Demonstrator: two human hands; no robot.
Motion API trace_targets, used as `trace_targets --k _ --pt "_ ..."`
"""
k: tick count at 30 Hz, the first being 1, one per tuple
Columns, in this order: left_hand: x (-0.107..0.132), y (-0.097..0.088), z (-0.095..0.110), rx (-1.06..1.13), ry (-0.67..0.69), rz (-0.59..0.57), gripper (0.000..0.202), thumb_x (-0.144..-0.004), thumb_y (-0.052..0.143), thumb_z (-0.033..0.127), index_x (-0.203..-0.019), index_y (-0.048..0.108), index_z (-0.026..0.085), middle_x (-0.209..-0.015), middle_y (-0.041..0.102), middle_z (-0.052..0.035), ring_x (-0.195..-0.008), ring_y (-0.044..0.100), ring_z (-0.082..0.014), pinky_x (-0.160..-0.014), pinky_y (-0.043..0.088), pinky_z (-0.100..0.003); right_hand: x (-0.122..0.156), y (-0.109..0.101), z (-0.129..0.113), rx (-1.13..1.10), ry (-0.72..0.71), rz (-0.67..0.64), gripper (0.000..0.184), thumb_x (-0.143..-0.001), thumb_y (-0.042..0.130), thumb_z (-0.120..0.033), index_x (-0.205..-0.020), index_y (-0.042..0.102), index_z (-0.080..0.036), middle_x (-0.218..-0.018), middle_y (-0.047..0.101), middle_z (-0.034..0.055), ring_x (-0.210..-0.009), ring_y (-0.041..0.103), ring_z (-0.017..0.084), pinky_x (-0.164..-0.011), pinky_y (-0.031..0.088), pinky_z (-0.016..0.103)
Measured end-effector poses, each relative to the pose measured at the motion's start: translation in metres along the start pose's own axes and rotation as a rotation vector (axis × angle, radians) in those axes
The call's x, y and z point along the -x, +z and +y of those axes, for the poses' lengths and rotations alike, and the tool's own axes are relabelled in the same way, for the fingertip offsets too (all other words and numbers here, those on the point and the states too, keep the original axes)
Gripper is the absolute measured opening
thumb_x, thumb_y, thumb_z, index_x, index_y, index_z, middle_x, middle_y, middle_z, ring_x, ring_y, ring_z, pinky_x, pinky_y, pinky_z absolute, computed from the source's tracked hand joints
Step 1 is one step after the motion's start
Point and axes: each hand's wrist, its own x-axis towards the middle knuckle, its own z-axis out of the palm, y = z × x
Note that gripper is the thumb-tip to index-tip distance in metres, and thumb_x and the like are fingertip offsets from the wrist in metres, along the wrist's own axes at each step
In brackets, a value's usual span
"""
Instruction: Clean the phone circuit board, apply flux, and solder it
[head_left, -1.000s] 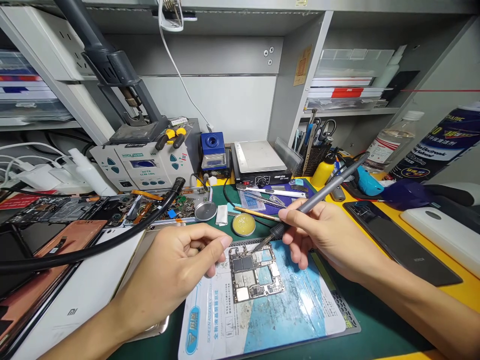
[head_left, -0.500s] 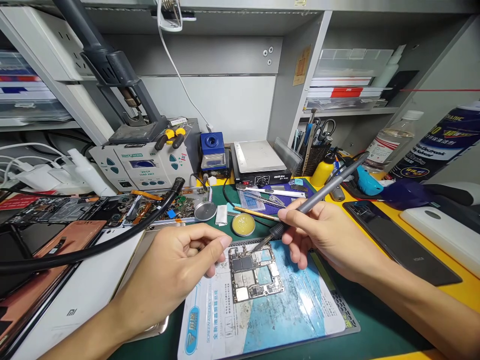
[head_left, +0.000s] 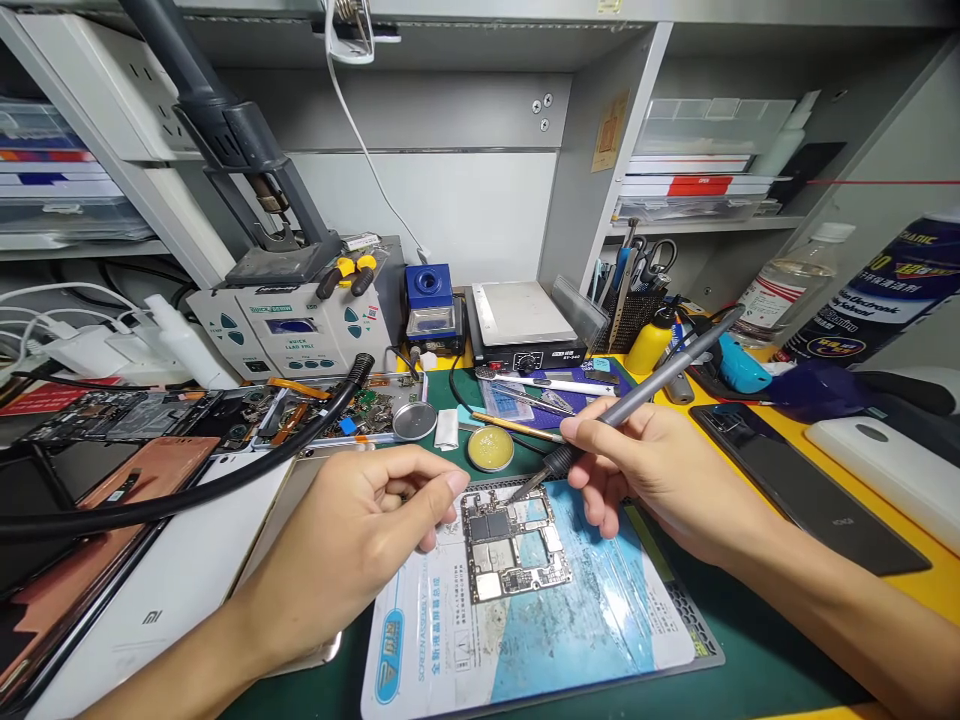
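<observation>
Overlapping the printed pad [head_left: 592, 660] in view, the left hand [head_left: 379, 520] has its grip pinched, any contents hidden, while the right hand [head_left: 637, 462] closes around a soldering iron [head_left: 651, 375] slanting to the pad-mounted circuit board [head_left: 496, 554], tip contact indiscernible.

Soldering-iron handle [head_left: 660, 377]: matt grey plastic. Printed box [head_left: 585, 645]: glossy, smudged. Black phone [head_left: 806, 485]: glossy.
</observation>
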Motion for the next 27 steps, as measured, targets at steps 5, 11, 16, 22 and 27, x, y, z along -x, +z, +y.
trace_targets --k 5,11,16,22,27 --pt "0.0014 -0.0011 -0.0022 -0.007 -0.011 -0.001 0.026 -0.093 0.067 0.044 -0.082 0.077 0.022 -0.072 0.072 0.0003 -0.058 0.062 -0.0099 -0.052 0.048 -0.016 -0.0016 0.0006 -0.001 0.002 -0.001 0.005 0.031 -0.086 0.081 -0.035 -0.072 0.06 -0.017 -0.058 0.071 0.0025 -0.037 0.064 0.014 -0.035 0.054 0.021" --pt "0.0017 -0.0004 -0.0026 0.007 -0.001 0.0 0.026 -0.094 0.067 0.043 -0.083 0.078 0.022 -0.072 0.072 0.0002 -0.059 0.062 -0.0104 -0.055 0.05 -0.017 -0.0005 0.0 -0.0007 0.009 0.008 0.003 0.032 -0.086 0.081 -0.035 -0.071 0.06 -0.018 -0.056 0.069 0.002 -0.037 0.064 0.014 -0.035 0.054 0.021" --pt "0.0011 -0.0001 -0.0012 0.011 0.006 0.008 0.026 -0.092 0.068 0.044 -0.082 0.078 0.022 -0.071 0.072 -0.0003 -0.058 0.063 -0.0106 -0.054 0.05 -0.017 -0.0019 0.0001 -0.0001 0.009 0.006 0.002 0.031 -0.086 0.081 -0.036 -0.073 0.059 -0.018 -0.058 0.071 0.0028 -0.038 0.064 0.015 -0.036 0.054 0.021" --pt "0.0009 0.0005 0.0009 0.01 0.008 0.009 0.026 -0.092 0.068 0.043 -0.081 0.078 0.022 -0.069 0.072 0.0002 -0.056 0.062 -0.0102 -0.055 0.052 -0.016 -0.0005 0.0002 0.0003 0.006 0.009 0.012 0.031 -0.086 0.081 -0.036 -0.073 0.06 -0.017 -0.057 0.07 0.0021 -0.037 0.064 0.014 -0.036 0.054 0.021" --pt "0.0005 0.0005 0.0017 0.008 0.008 0.017 0.027 -0.091 0.068 0.043 -0.08 0.078 0.022 -0.068 0.072 -0.0002 -0.056 0.062 -0.0104 -0.054 0.051 -0.016 -0.0012 0.0003 0.0001 0.005 0.009 0.01 0.032 -0.086 0.082 -0.036 -0.071 0.061 -0.017 -0.056 0.07 0.0026 -0.037 0.064 0.014 -0.036 0.054 0.021"
